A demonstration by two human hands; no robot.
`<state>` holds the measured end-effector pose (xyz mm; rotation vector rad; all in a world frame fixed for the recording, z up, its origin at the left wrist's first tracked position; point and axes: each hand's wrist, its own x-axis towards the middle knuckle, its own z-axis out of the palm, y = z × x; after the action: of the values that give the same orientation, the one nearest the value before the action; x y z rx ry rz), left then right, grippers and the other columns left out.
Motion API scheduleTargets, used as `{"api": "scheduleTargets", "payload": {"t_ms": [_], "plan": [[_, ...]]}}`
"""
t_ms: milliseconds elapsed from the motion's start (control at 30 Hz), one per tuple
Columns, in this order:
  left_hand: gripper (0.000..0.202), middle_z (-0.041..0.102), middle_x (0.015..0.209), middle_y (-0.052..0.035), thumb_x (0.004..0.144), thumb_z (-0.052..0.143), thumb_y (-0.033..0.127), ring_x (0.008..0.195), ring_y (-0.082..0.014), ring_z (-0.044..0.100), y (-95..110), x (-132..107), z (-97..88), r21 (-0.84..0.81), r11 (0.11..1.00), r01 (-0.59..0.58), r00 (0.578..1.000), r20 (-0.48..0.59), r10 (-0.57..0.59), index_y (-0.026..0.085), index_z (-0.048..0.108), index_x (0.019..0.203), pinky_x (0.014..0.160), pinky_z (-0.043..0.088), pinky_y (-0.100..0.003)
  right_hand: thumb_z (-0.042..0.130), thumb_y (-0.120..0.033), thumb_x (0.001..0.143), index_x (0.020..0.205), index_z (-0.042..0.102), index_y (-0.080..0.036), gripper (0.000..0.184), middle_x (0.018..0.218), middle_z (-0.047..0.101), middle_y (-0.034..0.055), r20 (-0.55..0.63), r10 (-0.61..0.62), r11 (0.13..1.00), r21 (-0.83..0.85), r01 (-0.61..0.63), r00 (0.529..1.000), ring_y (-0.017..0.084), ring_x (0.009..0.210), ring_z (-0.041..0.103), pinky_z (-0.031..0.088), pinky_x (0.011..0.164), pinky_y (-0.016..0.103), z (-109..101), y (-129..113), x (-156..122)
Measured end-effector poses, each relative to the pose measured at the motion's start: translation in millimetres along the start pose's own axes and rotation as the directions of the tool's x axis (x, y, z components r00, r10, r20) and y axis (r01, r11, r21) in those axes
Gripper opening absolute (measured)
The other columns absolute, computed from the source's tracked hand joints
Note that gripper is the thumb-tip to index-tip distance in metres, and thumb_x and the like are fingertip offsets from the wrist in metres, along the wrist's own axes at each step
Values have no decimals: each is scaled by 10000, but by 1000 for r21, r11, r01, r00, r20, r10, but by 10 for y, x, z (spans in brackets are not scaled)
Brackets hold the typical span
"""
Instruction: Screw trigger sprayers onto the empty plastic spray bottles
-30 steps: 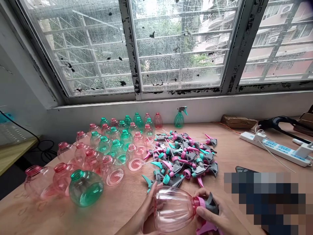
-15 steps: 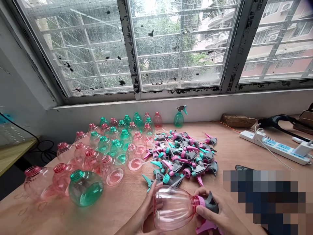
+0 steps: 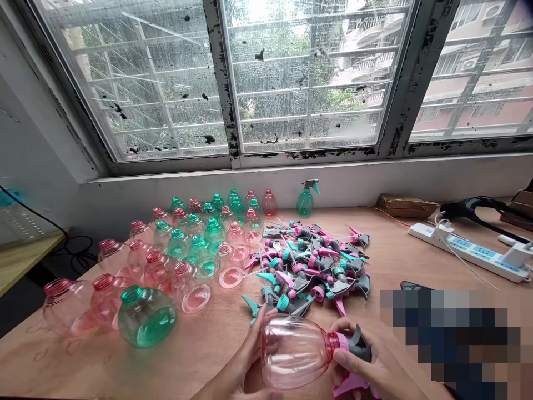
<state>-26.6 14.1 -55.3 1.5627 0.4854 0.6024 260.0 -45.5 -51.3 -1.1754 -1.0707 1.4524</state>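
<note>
A clear pink bottle (image 3: 295, 353) lies on its side between my hands, its neck pointing right. Around its base end my left hand (image 3: 252, 355) is closed, with some fingers seen through the plastic. My right hand (image 3: 362, 355) grips a grey and pink spray trigger head (image 3: 357, 345), whose pink collar sits at the bottle's neck. The thumb presses near that collar. How far the collar is threaded on, I cannot tell. Just beyond the bottle lies a pile of loose spray trigger heads (image 3: 308, 266) in grey, pink and teal.
Several open pink and green bottles stand on the left, the nearest a green bottle (image 3: 146, 318). A green bottle with a sprayer (image 3: 305, 200) stands by the wall. On the right lie a power strip (image 3: 466, 250), a brown block (image 3: 406, 205) and a phone (image 3: 414, 286), partly blurred out.
Both hands keep their grip on the pink bottle and the trigger head, almost unmoved. The whole view has shifted very slightly.
</note>
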Motion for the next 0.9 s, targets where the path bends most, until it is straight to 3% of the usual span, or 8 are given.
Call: {"api": "scheduleTargets", "payload": {"t_ms": [133,233,333,500,667,900], "plan": [[976,130,1685,-61,879,677,481,1476,-362,315,41,20,4,25,999,-20,1000,-7,20,428,-16,1563,1197,233,-536,782,-564,766,1056,553,-184,530,606,749,-6,1,5,1000,-26,-5,1000,156,499,680,493,434,204,-5,-2,-1],[1036,139,1678,-73,831,713,531,1440,-370,366,58,12,6,16,999,-29,1000,1,29,421,-9,1566,1172,292,-519,775,-579,765,1071,545,-183,551,615,749,-6,-5,9,1000,-27,-9,1000,159,514,689,491,434,203,1,-17,-7],[1087,103,1692,-55,791,741,556,1468,-387,317,49,-13,3,-3,1000,-12,1000,-2,12,408,-4,1569,1180,292,-517,780,-575,760,1057,549,-181,545,615,738,-15,-17,15,1000,-19,-16,1000,157,525,699,488,436,197,13,-31,-9],[988,109,1695,-32,860,715,442,1514,-381,233,13,-9,13,-3,999,-35,999,-10,35,421,27,1568,1202,252,-538,795,-563,751,1004,561,-183,513,605,720,-26,-1,1,1000,5,-1,1000,153,512,697,488,433,199,23,-45,-11],[939,133,1691,-49,917,667,340,1505,-360,275,45,28,36,17,997,-70,998,-1,70,445,-10,1560,1214,191,-559,795,-579,741,1028,569,-185,538,612,745,-11,-27,23,999,-23,-24,999,168,517,705,492,437,215,13,-53,-22],[1018,60,1701,-9,843,741,431,1520,-379,222,36,-14,-15,-48,999,-15,1000,23,16,453,13,1556,1219,197,-537,800,-570,739,992,582,-184,510,616,733,-14,-23,8,1000,-4,-8,1000,176,535,710,503,437,225,9,-37,-19]]}}
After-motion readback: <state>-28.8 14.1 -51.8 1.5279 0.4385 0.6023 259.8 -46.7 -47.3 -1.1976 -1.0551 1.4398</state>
